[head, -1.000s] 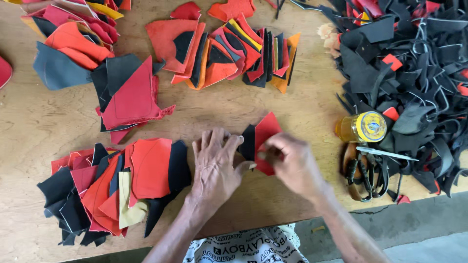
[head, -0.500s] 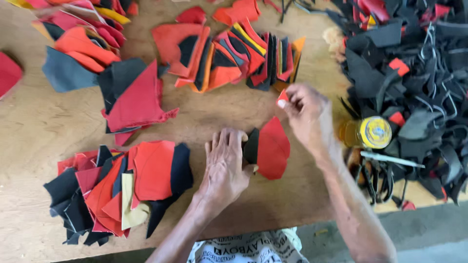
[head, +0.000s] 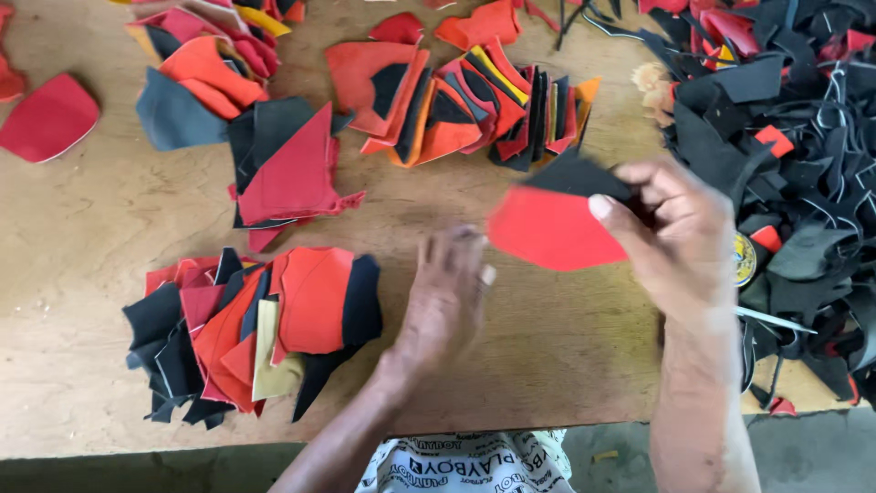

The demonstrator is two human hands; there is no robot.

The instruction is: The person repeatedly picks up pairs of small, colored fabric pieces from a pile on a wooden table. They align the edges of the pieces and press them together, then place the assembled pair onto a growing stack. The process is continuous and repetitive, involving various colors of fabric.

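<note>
Risk: slip | our right hand [head: 680,242] pinches the red-and-black piece [head: 557,228] by its edge, could drop | left hand [head: 447,301] hovers empty, fingers loosely spread, might nudge fanned stack [head: 274,329]

Even, soft daylight falls on the table [head: 82,365], bright with no glare. Shadows are faint, short under the cut pieces. The left hand [head: 447,306] is smeared with motion blur; the right hand [head: 680,242] is slightly soft. The black scrap heap [head: 803,155] loses detail.
</note>
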